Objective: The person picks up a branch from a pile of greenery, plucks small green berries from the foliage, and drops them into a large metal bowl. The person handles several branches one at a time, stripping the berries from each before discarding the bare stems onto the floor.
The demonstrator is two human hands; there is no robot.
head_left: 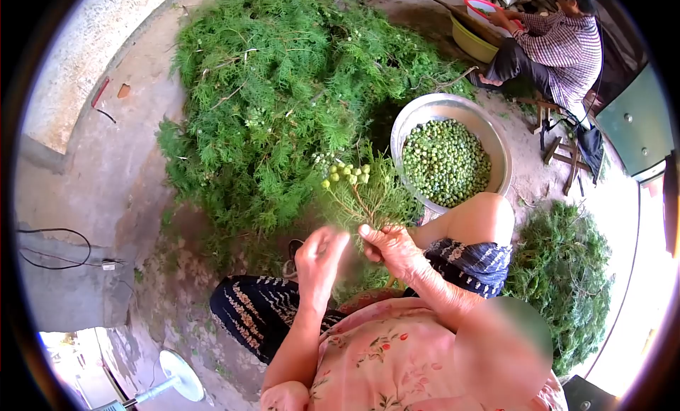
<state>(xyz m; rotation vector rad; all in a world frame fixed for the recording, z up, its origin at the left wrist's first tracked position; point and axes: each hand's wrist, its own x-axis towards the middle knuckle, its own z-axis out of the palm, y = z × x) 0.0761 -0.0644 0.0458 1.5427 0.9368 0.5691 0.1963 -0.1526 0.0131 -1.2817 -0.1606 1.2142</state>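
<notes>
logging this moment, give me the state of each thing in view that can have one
leafy sprig: held, green fruits attached
right hand: closed on the sprig
left hand: blurred, grip unclear
metal basin: partly filled with loose fruits
large leafy pile: heaped
smaller leafy pile: heaped
yellow-green basin: partly hidden, contents unclear

A green panel stands beside grey floor.

A looped black cable, a round-based white stand, a green panel.
</notes>
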